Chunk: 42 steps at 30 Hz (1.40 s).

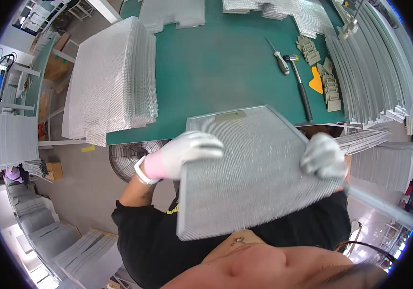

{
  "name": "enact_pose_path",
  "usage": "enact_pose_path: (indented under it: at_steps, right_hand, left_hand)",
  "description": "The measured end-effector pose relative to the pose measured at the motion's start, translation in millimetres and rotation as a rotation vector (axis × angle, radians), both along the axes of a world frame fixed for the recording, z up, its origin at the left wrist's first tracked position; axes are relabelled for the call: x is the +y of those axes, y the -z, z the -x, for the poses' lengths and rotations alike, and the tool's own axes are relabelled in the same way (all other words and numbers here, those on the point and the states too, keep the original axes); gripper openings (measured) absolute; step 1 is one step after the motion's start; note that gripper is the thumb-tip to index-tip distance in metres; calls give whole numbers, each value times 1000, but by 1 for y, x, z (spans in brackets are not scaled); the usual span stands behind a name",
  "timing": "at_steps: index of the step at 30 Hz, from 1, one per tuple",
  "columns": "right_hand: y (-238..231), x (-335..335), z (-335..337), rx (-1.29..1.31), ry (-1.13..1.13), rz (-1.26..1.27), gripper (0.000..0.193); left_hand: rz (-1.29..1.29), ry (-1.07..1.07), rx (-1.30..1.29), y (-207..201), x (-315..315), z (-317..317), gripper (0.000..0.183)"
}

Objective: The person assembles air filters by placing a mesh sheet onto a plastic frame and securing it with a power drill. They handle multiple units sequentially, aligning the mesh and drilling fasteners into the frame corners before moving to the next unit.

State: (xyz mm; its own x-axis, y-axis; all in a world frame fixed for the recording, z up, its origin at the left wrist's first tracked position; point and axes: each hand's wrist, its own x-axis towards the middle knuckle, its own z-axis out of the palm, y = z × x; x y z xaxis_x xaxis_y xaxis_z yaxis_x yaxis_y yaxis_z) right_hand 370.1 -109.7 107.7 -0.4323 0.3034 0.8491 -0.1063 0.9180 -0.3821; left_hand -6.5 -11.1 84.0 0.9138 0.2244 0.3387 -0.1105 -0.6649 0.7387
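A metal mesh filter panel (245, 164) with a thin silver frame tilts between the green table's near edge and my body. A beige plate (230, 115) sits along its far edge. My left hand (189, 151), in a white and pink glove, grips the panel's left edge, fingers lying over the mesh and thumb hidden. On the opposite edge, my right hand (323, 156), also gloved and blurred by motion, is closed on the frame. A pale metal bar (380, 204) runs out to the right below this hand; whether I hold it cannot be told.
Mesh sheets (110, 77) are stacked at the table's left. On the green tabletop (216, 62) lie a screwdriver (281, 62), a hammer (303, 91), a yellow scraper (316, 81) and beige plates (331, 91). Metal frame strips (370, 72) stand right. A floor fan (132, 159) stands below the table.
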Motion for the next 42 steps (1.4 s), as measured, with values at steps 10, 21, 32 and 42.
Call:
enact_pose_path:
  at_steps: [10,21,32,42]
  right_hand:
    - [21,-36,19,99,151,35,17]
    - [28,-45,24,146,214,52,10]
    - [1,-1,18,143,229,61,12]
    - [-26,66,42,449,400,466,32]
  left_hand:
    - [-267,-416,464,66,27,12,38]
    - [-35,-8,347,70,63,-94,63]
    - [574,156,41,-9,63,-47,50]
    - [-133,-658,-822,-51,10,-33,28]
